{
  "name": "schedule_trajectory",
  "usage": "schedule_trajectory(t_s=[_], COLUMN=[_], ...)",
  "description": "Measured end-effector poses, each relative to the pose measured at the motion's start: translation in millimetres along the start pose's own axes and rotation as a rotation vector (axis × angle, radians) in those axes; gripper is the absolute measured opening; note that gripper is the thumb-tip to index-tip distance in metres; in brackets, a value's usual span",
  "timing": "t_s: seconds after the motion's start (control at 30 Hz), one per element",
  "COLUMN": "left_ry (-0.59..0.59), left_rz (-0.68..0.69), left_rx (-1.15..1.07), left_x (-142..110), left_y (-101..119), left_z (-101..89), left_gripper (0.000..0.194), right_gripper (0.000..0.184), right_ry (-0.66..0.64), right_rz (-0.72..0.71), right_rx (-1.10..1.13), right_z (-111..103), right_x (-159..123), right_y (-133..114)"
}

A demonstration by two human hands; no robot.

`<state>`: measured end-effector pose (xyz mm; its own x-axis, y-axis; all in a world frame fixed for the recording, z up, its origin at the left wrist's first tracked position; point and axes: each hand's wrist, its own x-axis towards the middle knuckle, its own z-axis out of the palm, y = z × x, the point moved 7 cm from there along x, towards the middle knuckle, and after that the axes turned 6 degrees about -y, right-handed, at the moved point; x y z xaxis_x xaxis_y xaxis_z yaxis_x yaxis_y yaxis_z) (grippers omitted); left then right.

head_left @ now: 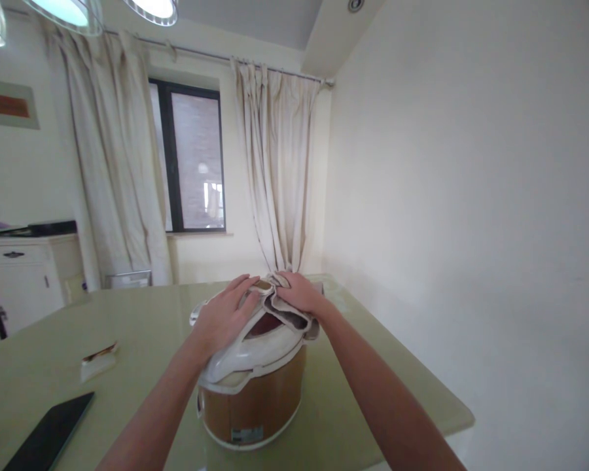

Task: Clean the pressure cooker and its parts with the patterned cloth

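A rice cooker (pixel 255 405) with a brown body and a white lid (pixel 260 350) stands upright on the table in front of me. My left hand (pixel 228 316) lies on the left side of the lid with its fingers stretched out. On the lid's right side, my right hand (pixel 298 291) grips a bunched beige-grey cloth (pixel 289 315). The cloth drapes over the lid's right edge and covers part of its top. The fingertips of my right hand are partly hidden in the folds.
The pale green table (pixel 147 340) carries a dark phone or tablet (pixel 52 428) at the front left and a small white packet (pixel 98 363) behind it. A white wall (pixel 471 229) runs along the right. A white cabinet (pixel 24 275) stands at the left, near a curtain (pixel 112 163).
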<state>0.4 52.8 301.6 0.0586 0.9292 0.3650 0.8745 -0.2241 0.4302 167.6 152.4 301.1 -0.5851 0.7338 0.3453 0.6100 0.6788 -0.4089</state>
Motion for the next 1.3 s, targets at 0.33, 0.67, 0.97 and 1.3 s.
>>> schedule_trajectory(t_s=[0.33,0.67,0.97,1.3], left_ry=[0.074,0.064,0.042,0.072], left_rz=[0.025,0.038,-0.027,-0.024], left_rx=[-0.049,-0.017,0.009,-0.074], left_x=[5,3,-2,3], left_y=[-4,1,6,0], left_z=[-1.1,-0.8,-4.9,-6.5], left_gripper=[0.058,0.058,0.055,0.052], right_gripper=[0.037,0.045,0.036,0.046], right_ry=[-0.034,0.046,-0.127,0.072], right_rz=[0.063,-0.19,0.115,0.06], right_rx=[0.137,-0.183,0.178,-0.053], right_z=[6,-8,5,-5], right_x=[4,-84,27,-48], right_y=[13,-46,22,-10])
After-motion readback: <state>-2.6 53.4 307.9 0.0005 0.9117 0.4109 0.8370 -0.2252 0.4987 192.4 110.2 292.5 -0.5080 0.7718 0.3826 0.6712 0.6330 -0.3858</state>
